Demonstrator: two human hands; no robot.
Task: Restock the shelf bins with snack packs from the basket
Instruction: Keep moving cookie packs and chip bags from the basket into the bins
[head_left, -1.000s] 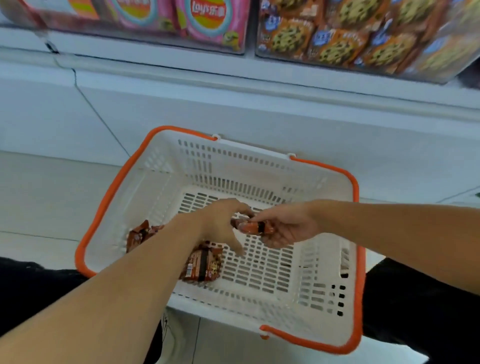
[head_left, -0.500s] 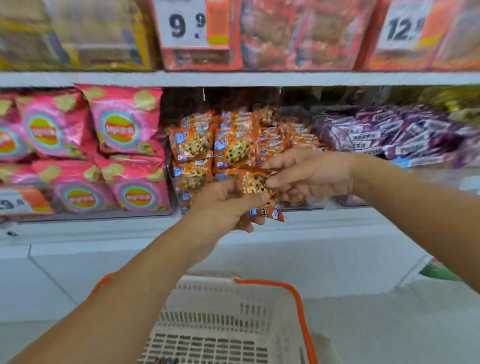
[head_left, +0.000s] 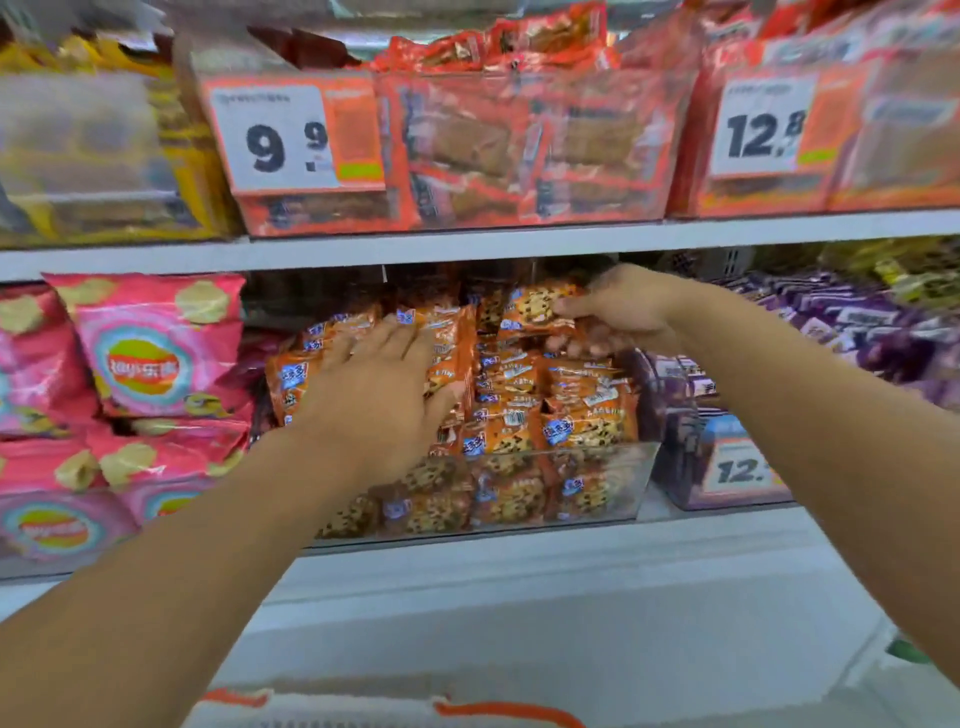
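Reading "9.9" and "12.8" price tags above cookie packs

A shop aisle: white metal shelves carry clear plastic bins crammed with packaged snacks, and white-and-orange price cards on the bins read 9.9 and 12.8.

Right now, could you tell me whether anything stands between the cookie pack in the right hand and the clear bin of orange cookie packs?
Nothing visible does. The right hand pinches the orange chocolate-chip cookie pack directly above the heaped clear plastic bin. The left hand lies flat on the pile's left side, beside the path.
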